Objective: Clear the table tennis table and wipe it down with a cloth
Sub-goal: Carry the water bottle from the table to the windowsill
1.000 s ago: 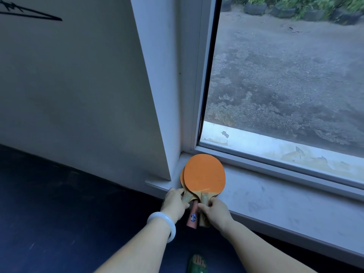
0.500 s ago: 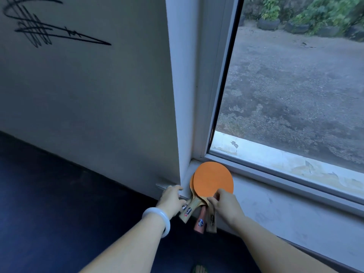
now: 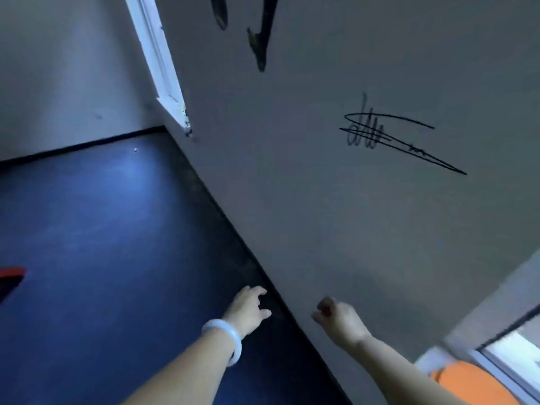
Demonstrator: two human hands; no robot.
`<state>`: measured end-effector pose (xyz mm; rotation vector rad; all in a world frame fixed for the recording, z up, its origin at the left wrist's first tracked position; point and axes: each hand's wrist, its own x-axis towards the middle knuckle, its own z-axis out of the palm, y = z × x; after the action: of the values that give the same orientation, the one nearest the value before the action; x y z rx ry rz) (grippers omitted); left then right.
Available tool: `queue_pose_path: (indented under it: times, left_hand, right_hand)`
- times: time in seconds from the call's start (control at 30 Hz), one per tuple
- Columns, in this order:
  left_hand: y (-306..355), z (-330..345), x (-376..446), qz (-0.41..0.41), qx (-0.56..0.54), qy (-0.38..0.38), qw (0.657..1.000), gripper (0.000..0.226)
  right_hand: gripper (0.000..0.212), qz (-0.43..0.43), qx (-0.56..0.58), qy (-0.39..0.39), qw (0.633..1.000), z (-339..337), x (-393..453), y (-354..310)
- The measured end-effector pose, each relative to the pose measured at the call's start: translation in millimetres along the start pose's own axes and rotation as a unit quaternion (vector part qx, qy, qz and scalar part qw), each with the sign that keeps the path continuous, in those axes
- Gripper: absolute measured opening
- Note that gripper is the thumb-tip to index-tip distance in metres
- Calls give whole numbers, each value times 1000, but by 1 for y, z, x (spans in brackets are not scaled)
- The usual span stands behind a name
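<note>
Orange paddles [image 3: 479, 384]: parked at your 4 o'clock, behind your right hand [image 3: 339, 320], fingers loosely curled, empty. Left hand [image 3: 248, 311]: fingers spread, empty. No cloth visible.

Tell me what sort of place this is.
Probably an indoor games room: a dark blue floor, a plain wall scrawled with black marker, and orange table tennis paddles by a window.
</note>
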<state>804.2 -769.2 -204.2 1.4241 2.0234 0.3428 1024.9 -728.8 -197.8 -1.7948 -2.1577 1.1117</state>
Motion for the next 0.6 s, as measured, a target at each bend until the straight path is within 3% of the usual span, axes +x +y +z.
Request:
queue_pose_path:
  times: [0.23,0.43,0.6]
  left_hand:
    - [-142,-152,-34,-110,-64,133,983,51]
    - [-264,-269,-91,-215,-78,256,939,56]
    - [-339,-331,-126,-289,-68,313,902,58]
  right_hand:
    - [25,-142,-58,-85,985,71,61,-194]
    - [36,-268,-78,-148,949,165,82,-364]
    - [40,-355,-112,-190,909,226,91,-471]
